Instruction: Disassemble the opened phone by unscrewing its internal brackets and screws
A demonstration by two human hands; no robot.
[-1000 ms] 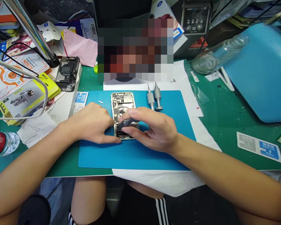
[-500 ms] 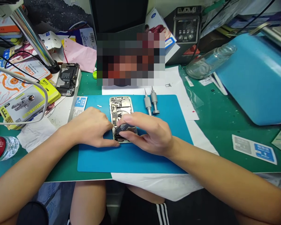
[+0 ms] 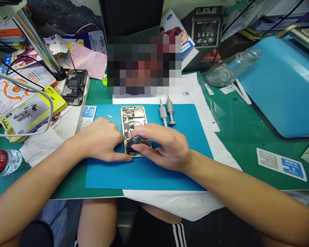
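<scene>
**Left hand (image 3: 104,139) and right hand (image 3: 167,146) meet at an opened smartphone (image 3: 137,112) on a blue mat (image 3: 110,175)**

The green table (image 3: 238,128) runs out of view left and right; a pixelated block (image 3: 144,65) masks its far middle. On the blue mat, a broad strip stretches from the smartphone to the near edge, while the far edge passes just beyond it. The right hand pinches a dark ribbed tool between thumb and fingers, covering part of the smartphone. The left hand is curled at its left side, thumb along the near-left corner; the other fingertips are hidden, so I cannot tell whether they grip. The smartphone lies screenless, pale-framed, silvery and black parts exposed. To its right lie two gray screwdrivers (image 3: 170,108), the left one's near end behind the right hand. The dark ribbed tool (image 3: 137,139) enters the smartphone's near half, its tip hard to make out.
</scene>
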